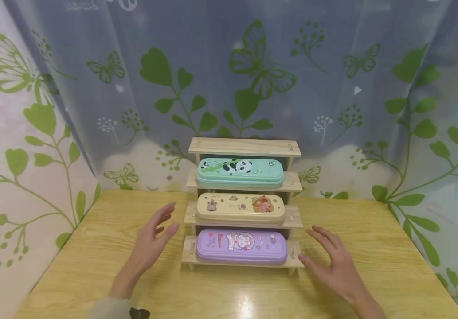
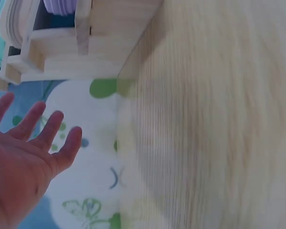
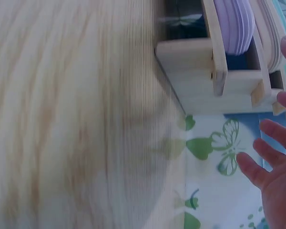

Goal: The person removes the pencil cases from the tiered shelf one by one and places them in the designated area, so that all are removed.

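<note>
A stepped wooden rack (image 1: pixel 244 146) stands on the table. On its lower three tiers lie long rounded cases: a mint one (image 1: pixel 217 177) with a panda, a cream one (image 1: pixel 225 215) with small animals, and a purple one (image 1: pixel 221 254) with a rabbit. My left hand (image 1: pixel 149 243) is held apart from the rack's left side, fingers spread and holding nothing. To the right of the lowest tier my right hand (image 1: pixel 338 268) is likewise spread, thumb tip close to the tier's end. In the left wrist view the palm (image 2: pixel 19 167) faces the rack's side.
The wooden table (image 1: pixel 372 230) reaches back to a curtain (image 1: pixel 213 88) printed with green leaves and butterflies, which also hangs at both sides. The rack's top tier bears nothing. A dark strap (image 1: pixel 138 313) shows at the left wrist.
</note>
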The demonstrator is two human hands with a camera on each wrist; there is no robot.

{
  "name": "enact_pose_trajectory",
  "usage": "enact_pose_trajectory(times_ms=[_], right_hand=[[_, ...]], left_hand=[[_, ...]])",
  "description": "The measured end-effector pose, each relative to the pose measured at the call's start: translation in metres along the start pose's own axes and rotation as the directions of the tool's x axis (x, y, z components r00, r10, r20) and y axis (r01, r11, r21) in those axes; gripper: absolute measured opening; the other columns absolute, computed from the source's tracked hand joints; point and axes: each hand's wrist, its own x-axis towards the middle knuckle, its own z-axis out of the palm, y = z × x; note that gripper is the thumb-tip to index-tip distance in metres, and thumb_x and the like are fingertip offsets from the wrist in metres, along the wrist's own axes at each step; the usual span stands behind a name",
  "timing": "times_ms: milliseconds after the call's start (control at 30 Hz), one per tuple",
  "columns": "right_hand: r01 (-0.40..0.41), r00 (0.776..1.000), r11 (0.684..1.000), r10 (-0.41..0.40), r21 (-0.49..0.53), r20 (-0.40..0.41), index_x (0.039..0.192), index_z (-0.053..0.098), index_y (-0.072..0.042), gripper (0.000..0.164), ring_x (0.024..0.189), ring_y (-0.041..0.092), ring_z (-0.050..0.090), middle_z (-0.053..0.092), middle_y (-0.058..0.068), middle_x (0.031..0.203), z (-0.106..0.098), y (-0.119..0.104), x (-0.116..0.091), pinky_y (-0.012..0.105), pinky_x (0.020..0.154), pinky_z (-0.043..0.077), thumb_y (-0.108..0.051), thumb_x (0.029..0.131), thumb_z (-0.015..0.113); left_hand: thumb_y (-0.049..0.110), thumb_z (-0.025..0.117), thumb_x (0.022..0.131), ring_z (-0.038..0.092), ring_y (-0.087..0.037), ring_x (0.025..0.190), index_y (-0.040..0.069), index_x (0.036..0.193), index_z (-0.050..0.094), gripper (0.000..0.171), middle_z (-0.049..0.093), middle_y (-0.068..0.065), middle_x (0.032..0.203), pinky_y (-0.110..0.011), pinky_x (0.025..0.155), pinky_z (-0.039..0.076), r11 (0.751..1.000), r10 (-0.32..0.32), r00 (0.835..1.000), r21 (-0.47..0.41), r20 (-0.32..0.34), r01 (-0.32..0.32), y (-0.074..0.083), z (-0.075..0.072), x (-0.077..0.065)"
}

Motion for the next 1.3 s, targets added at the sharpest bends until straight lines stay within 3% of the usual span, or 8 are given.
enact_pose_trajectory(times_ms=[67, 133, 267, 500, 600, 767, 900, 1300], right_hand=[[0.028, 0.999, 0.999, -0.027, 0.026, -0.028, 0.136, 0.065, -0.017, 0.066, 0.129, 0.012, 0.053, 0.063, 0.011, 0.137, 0.006, -0.003, 0.000, 0.018, 0.107, 0.038, -0.011, 0.075, 0.089], [0.054, 0.998, 0.997, -0.052, 0.053, -0.041, 0.134, 0.066, -0.015, 0.065, 0.125, 0.001, 0.052, 0.065, 0.008, 0.134, 0.011, -0.006, 0.001, 0.007, 0.103, 0.035, -0.010, 0.074, 0.089], [0.117, 0.992, 0.989, -0.112, 0.091, -0.054, 0.131, 0.067, -0.011, 0.064, 0.119, -0.001, 0.056, 0.069, 0.007, 0.128, 0.021, -0.010, 0.004, 0.013, 0.092, 0.048, -0.008, 0.071, 0.090], [0.098, 0.995, 0.987, -0.094, 0.125, -0.038, 0.126, 0.068, -0.009, 0.063, 0.102, 0.014, 0.066, 0.070, 0.005, 0.119, 0.036, -0.016, 0.003, 0.028, 0.077, 0.058, -0.009, 0.068, 0.092], [0.070, 0.998, 0.992, -0.070, 0.106, -0.012, 0.126, 0.069, -0.011, 0.062, 0.097, 0.017, 0.068, 0.071, 0.001, 0.114, 0.040, -0.018, 0.000, 0.029, 0.078, 0.058, -0.011, 0.068, 0.093], [0.004, 0.998, 0.999, -0.007, 0.051, 0.057, 0.131, 0.067, -0.019, 0.064, 0.108, 0.014, 0.067, 0.071, -0.004, 0.122, 0.043, -0.024, 0.004, 0.042, 0.093, 0.058, -0.021, 0.072, 0.092], [-0.058, 0.993, 0.998, 0.054, 0.039, 0.104, 0.134, 0.066, -0.020, 0.064, 0.112, 0.017, 0.064, 0.070, -0.002, 0.125, 0.043, -0.028, 0.006, 0.055, 0.095, 0.055, -0.027, 0.075, 0.090], [-0.081, 0.985, 0.997, 0.079, 0.005, 0.155, 0.139, 0.063, -0.022, 0.075, 0.115, 0.021, 0.059, 0.068, -0.001, 0.122, 0.045, -0.023, 0.013, 0.057, 0.098, 0.051, -0.039, 0.072, 0.092]], left_hand=[[0.033, 0.056, 0.105, 0.052, -0.038, 0.137, 0.021, 0.151, 0.048, 0.048, 0.053, -0.013, 0.151, -0.052, 0.108, 0.048, 0.997, -0.018, 1.000, -0.068, -0.003, 0.018, 0.001, 0.006, 0.006], [0.030, 0.056, 0.106, 0.057, -0.038, 0.132, 0.018, 0.148, 0.052, 0.044, 0.056, -0.016, 0.147, -0.040, 0.104, 0.052, 0.991, -0.039, 0.999, -0.130, 0.000, 0.038, 0.001, 0.013, 0.013], [0.025, 0.058, 0.105, 0.063, -0.036, 0.122, 0.016, 0.146, 0.053, 0.043, 0.055, -0.021, 0.146, -0.031, 0.093, 0.057, 0.964, -0.109, 0.993, -0.239, 0.046, 0.117, 0.001, 0.025, 0.023], [0.017, 0.056, 0.105, 0.054, -0.031, 0.126, 0.017, 0.146, 0.050, 0.042, 0.050, -0.021, 0.145, -0.046, 0.092, 0.060, 0.880, -0.228, 0.963, -0.392, 0.146, 0.268, -0.002, 0.036, 0.030], [0.015, 0.055, 0.104, 0.051, -0.032, 0.130, 0.017, 0.146, 0.050, 0.042, 0.049, -0.019, 0.146, -0.046, 0.094, 0.060, 0.864, -0.243, 0.957, -0.413, 0.157, 0.287, -0.005, 0.037, 0.031], [0.018, 0.052, 0.104, 0.051, -0.035, 0.132, 0.019, 0.146, 0.050, 0.042, 0.046, -0.018, 0.150, -0.047, 0.097, 0.058, 0.871, -0.225, 0.959, -0.407, 0.170, 0.276, -0.003, 0.037, 0.036], [0.019, 0.051, 0.105, 0.047, -0.038, 0.138, 0.020, 0.146, 0.050, 0.041, 0.041, -0.017, 0.156, -0.048, 0.096, 0.058, 0.875, -0.229, 0.955, -0.389, 0.189, 0.287, -0.002, 0.038, 0.040], [0.023, 0.057, 0.104, 0.059, -0.031, 0.125, 0.021, 0.147, 0.047, 0.043, 0.044, -0.017, 0.151, -0.043, 0.093, 0.060, 0.881, -0.215, 0.949, -0.373, 0.231, 0.290, -0.008, 0.035, 0.039]])
